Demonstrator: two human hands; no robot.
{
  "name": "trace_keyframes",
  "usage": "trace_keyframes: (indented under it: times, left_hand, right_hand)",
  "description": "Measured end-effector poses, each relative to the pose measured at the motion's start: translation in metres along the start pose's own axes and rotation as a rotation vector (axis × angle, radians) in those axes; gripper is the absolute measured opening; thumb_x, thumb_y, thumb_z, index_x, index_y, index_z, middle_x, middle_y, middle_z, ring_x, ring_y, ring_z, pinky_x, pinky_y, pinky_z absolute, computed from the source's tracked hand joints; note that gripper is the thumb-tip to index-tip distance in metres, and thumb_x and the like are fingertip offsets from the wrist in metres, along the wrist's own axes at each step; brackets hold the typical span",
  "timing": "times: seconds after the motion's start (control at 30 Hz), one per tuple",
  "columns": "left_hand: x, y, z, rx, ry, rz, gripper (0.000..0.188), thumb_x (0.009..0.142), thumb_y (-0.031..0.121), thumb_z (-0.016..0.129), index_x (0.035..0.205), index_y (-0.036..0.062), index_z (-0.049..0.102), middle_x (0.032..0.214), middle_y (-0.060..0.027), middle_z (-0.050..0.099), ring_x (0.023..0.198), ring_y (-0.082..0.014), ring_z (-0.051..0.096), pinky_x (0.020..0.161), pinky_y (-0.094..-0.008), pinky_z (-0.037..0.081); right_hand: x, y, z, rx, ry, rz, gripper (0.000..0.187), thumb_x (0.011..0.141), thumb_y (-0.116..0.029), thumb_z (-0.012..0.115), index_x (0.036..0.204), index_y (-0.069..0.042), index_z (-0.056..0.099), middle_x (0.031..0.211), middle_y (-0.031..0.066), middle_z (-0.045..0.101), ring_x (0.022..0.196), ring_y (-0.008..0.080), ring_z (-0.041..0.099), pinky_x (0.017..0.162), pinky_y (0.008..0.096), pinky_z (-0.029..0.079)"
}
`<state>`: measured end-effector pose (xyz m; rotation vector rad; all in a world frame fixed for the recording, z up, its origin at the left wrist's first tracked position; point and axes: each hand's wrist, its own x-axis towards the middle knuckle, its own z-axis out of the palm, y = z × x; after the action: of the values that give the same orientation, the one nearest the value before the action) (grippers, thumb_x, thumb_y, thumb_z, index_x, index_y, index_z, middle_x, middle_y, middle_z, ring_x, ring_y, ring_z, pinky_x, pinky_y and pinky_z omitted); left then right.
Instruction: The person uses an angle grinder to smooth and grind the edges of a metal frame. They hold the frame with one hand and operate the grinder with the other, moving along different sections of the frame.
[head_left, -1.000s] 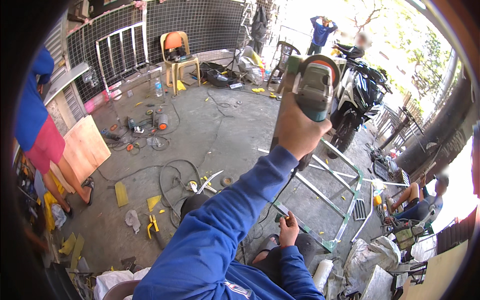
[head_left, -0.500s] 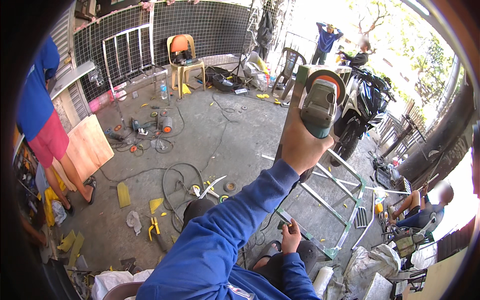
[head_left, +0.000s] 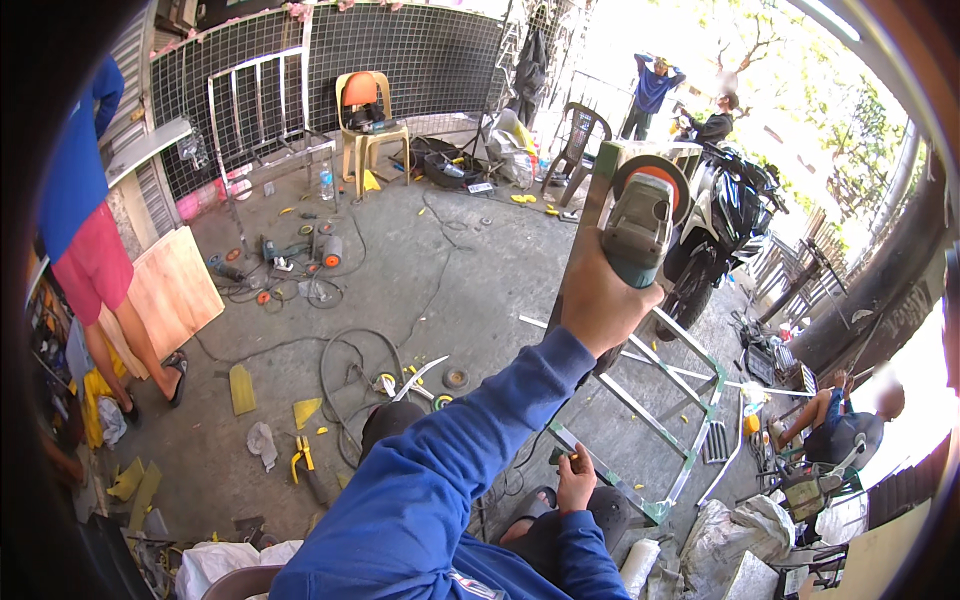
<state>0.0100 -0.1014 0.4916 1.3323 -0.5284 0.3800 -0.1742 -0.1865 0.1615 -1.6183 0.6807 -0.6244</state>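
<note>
My left hand (head_left: 612, 305) wraps round the body of an angle grinder (head_left: 640, 225), arm stretched forward. The grinder's round orange and black disc (head_left: 652, 180) lies against or very near the upper end of a metal frame (head_left: 600, 185) with green patches; I cannot tell whether they touch. Lower down, my right hand (head_left: 575, 482) is closed, fingers pinched around a small dark piece that I cannot make out. It is beside the frame's lower rail (head_left: 600, 468), which has green corners. The grinder's handle is mostly hidden by my left hand.
Power tools (head_left: 285, 255), looped cables (head_left: 340, 380) and yellow-handled pliers (head_left: 303, 455) lie on the concrete floor to the left. A motorcycle (head_left: 715, 225) stands behind the frame. People are at the left, far back and right. Crumpled sacks (head_left: 735, 530) lie at lower right.
The view has shifted slightly. Both hands keep nearly the same places, the left one still on the grinder at the frame's end. The seated person at right has changed posture a little.
</note>
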Motion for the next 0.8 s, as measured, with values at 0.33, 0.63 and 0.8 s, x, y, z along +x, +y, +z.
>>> trace_keyframes:
  times: [0.33,0.63,0.8]
  left_hand:
    - [-0.0009,0.0019,-0.0023,-0.014,-0.001,0.018,0.055,0.066,0.009,0.074,0.113,0.0003,0.047,0.096,-0.0151,0.066,0.085,-0.0263,0.068,0.078,-0.0363,0.053]
    - [0.0046,0.0031,-0.0016,-0.037,-0.006,0.029,0.062,0.065,0.009,0.076,0.118,0.0002,0.045,0.098,-0.0163,0.063,0.088,-0.0291,0.065,0.079,-0.0384,0.052]
    - [0.0054,0.0036,0.0013,-0.134,0.020,0.040,0.056,0.061,0.011,0.080,0.106,-0.0005,0.049,0.097,-0.0181,0.059,0.090,-0.0346,0.062,0.080,-0.0428,0.050]
  right_hand:
    - [-0.0003,0.0000,-0.0012,-0.024,-0.008,0.015,0.044,0.090,-0.001,0.066,0.132,0.003,0.054,0.092,0.0008,0.060,0.078,0.0077,0.059,0.065,0.0227,0.050]
    - [-0.0017,-0.0024,-0.0001,-0.009,-0.035,-0.003,0.043,0.090,-0.001,0.066,0.132,0.003,0.054,0.093,0.0006,0.060,0.079,0.0077,0.058,0.067,0.0222,0.049]
    - [-0.0016,0.0016,-0.0005,0.053,-0.024,0.015,0.042,0.089,-0.005,0.068,0.129,0.002,0.058,0.093,0.0006,0.061,0.080,0.0074,0.058,0.072,0.0225,0.048]
